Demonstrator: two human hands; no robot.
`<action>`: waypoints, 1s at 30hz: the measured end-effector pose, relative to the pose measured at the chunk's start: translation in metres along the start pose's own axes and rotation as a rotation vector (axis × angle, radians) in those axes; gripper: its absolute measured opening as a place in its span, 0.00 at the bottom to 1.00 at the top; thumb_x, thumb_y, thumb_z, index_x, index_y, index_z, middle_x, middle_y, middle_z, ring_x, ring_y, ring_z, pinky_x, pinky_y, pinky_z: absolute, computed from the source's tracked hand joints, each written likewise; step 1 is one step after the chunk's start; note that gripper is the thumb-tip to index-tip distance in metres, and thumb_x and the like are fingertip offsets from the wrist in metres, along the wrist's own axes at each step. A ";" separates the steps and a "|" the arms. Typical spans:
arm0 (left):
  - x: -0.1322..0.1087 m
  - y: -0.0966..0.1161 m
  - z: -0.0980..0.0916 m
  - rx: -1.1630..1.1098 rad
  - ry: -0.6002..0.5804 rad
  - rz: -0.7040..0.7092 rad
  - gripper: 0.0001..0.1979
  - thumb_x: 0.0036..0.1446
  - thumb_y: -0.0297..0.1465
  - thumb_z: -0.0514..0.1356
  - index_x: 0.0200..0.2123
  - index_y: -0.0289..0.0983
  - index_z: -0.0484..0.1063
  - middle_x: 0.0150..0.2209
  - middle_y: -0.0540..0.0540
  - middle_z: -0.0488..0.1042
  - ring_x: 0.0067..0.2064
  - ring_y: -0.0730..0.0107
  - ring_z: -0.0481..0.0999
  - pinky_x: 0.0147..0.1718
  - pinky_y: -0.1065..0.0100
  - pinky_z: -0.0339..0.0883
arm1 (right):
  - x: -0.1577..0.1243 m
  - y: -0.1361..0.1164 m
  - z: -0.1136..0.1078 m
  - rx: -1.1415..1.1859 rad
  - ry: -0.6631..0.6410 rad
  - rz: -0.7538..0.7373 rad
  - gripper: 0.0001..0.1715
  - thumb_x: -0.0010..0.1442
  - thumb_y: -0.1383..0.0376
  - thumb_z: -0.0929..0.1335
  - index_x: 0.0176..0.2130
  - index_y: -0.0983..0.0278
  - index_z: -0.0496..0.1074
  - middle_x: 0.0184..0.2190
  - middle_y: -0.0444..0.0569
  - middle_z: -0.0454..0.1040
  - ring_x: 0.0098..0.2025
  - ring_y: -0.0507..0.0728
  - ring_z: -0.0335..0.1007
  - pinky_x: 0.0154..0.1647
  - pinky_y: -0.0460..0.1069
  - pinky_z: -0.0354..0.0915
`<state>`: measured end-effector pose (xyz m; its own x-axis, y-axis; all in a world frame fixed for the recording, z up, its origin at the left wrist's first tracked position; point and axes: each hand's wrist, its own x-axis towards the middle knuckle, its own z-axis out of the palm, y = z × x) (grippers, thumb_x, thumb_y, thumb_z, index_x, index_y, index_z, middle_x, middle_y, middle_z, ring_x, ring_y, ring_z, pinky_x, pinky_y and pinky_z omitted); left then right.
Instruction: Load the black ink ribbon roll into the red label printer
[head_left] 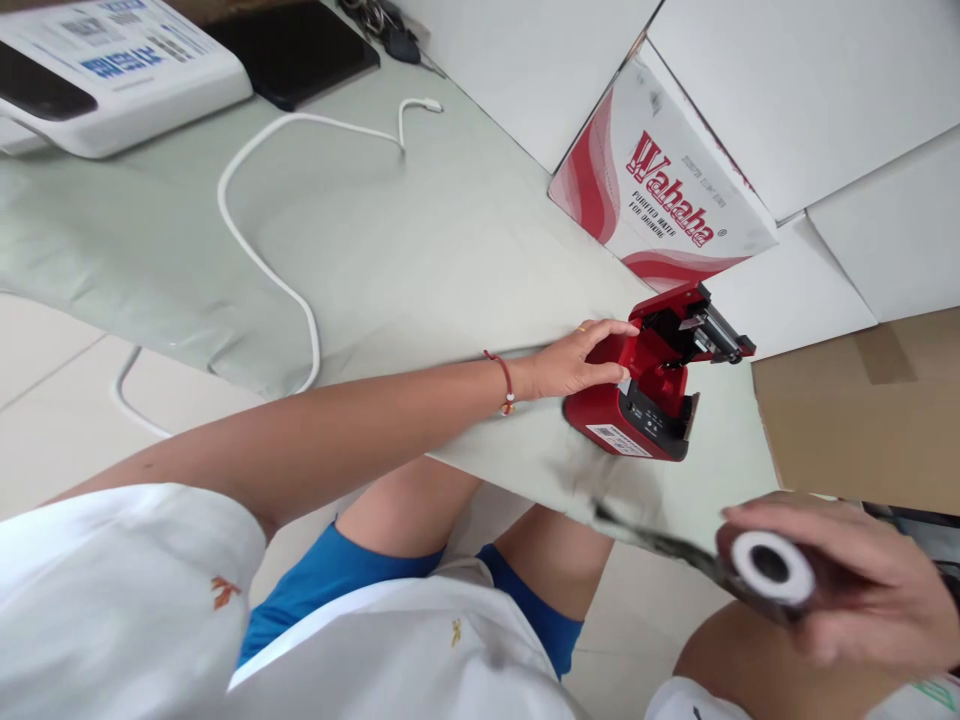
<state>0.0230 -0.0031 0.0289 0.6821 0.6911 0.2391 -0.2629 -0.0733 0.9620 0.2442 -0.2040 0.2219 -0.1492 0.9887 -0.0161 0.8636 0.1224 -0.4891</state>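
Observation:
A small red label printer (637, 390) stands on the pale green-covered table with its lid tipped up, showing a dark inside and a black roller part. My left hand (581, 362) grips the printer's near left wall, thumb and fingers on the rim of the opening. At the lower right, blurred by motion, my right hand (862, 580) is closed around a label roll (776, 570) with a white core. A dark loose strip (652, 540) trails from the roll toward the table edge. The roll is apart from the printer.
A Wahaha water carton (667, 190) and plain white boxes (817, 90) stand behind the printer, a brown cardboard box (862, 400) to its right. A white cable (262, 265) crosses the table (450, 220). Farther left lie a white device (157, 90), black phone (292, 45) and keys (397, 40).

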 end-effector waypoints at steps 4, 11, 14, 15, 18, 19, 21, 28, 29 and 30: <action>0.000 0.001 0.001 -0.003 0.005 0.001 0.33 0.61 0.41 0.65 0.68 0.43 0.67 0.70 0.38 0.65 0.74 0.50 0.66 0.78 0.46 0.57 | 0.041 -0.008 0.014 -0.009 -0.153 0.157 0.31 0.55 0.37 0.79 0.48 0.52 0.89 0.28 0.47 0.82 0.24 0.56 0.71 0.24 0.50 0.69; 0.001 0.001 0.001 0.047 0.013 0.039 0.34 0.60 0.40 0.66 0.69 0.40 0.68 0.70 0.35 0.67 0.74 0.49 0.67 0.79 0.48 0.55 | 0.105 0.018 0.040 -0.284 0.134 0.208 0.28 0.59 0.43 0.74 0.48 0.58 0.85 0.43 0.51 0.82 0.30 0.55 0.70 0.35 0.53 0.70; 0.003 -0.001 0.002 0.056 0.018 0.040 0.34 0.60 0.39 0.66 0.69 0.39 0.68 0.70 0.35 0.67 0.74 0.49 0.66 0.79 0.48 0.54 | 0.118 0.021 0.046 -0.341 0.110 0.268 0.26 0.60 0.48 0.73 0.51 0.59 0.85 0.40 0.51 0.83 0.33 0.58 0.75 0.40 0.54 0.70; 0.004 -0.002 0.002 0.058 0.021 0.038 0.34 0.60 0.38 0.66 0.68 0.40 0.68 0.70 0.36 0.67 0.74 0.50 0.66 0.79 0.48 0.54 | 0.121 0.021 0.047 -0.352 0.110 0.281 0.25 0.60 0.49 0.73 0.51 0.59 0.85 0.38 0.51 0.84 0.34 0.59 0.76 0.41 0.54 0.70; 0.004 -0.003 0.002 0.072 0.025 0.032 0.32 0.60 0.38 0.66 0.67 0.43 0.68 0.69 0.39 0.68 0.73 0.51 0.67 0.79 0.48 0.55 | 0.130 0.020 0.051 -0.392 0.116 0.297 0.24 0.61 0.51 0.72 0.50 0.59 0.86 0.32 0.50 0.83 0.34 0.61 0.77 0.40 0.54 0.69; 0.004 -0.003 0.002 0.078 0.025 0.035 0.32 0.60 0.38 0.66 0.67 0.44 0.68 0.69 0.40 0.68 0.73 0.52 0.67 0.79 0.48 0.55 | 0.132 0.021 0.053 -0.402 0.106 0.303 0.23 0.61 0.52 0.72 0.50 0.59 0.86 0.32 0.50 0.84 0.35 0.62 0.78 0.39 0.54 0.68; 0.004 -0.002 0.002 0.088 0.020 0.043 0.31 0.60 0.38 0.65 0.67 0.45 0.68 0.69 0.40 0.68 0.73 0.52 0.67 0.78 0.47 0.55 | 0.138 0.025 0.056 -0.410 0.064 0.320 0.22 0.61 0.54 0.72 0.50 0.59 0.86 0.33 0.50 0.85 0.35 0.62 0.78 0.39 0.54 0.68; 0.005 -0.003 0.003 0.065 0.026 0.037 0.33 0.59 0.39 0.65 0.67 0.45 0.68 0.69 0.39 0.68 0.72 0.49 0.67 0.77 0.44 0.56 | 0.153 0.036 0.063 -0.400 -0.157 0.357 0.23 0.64 0.57 0.71 0.56 0.58 0.85 0.43 0.52 0.88 0.41 0.63 0.82 0.42 0.54 0.69; 0.005 -0.003 0.003 0.065 0.027 0.038 0.32 0.58 0.38 0.65 0.67 0.45 0.69 0.69 0.40 0.68 0.72 0.49 0.68 0.76 0.44 0.57 | 0.154 0.038 0.064 -0.427 -0.163 0.377 0.24 0.64 0.56 0.71 0.57 0.57 0.85 0.42 0.52 0.88 0.40 0.63 0.81 0.42 0.54 0.68; 0.005 -0.004 0.003 0.066 0.028 0.040 0.32 0.58 0.38 0.65 0.67 0.46 0.69 0.69 0.40 0.69 0.72 0.50 0.68 0.76 0.44 0.57 | 0.155 0.039 0.065 -0.457 -0.165 0.390 0.24 0.64 0.56 0.71 0.57 0.56 0.85 0.41 0.52 0.88 0.39 0.63 0.81 0.42 0.54 0.68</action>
<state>0.0294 -0.0014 0.0271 0.6527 0.7062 0.2744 -0.2431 -0.1478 0.9587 0.2237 -0.0516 0.1440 0.1782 0.9459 -0.2710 0.9828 -0.1845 0.0022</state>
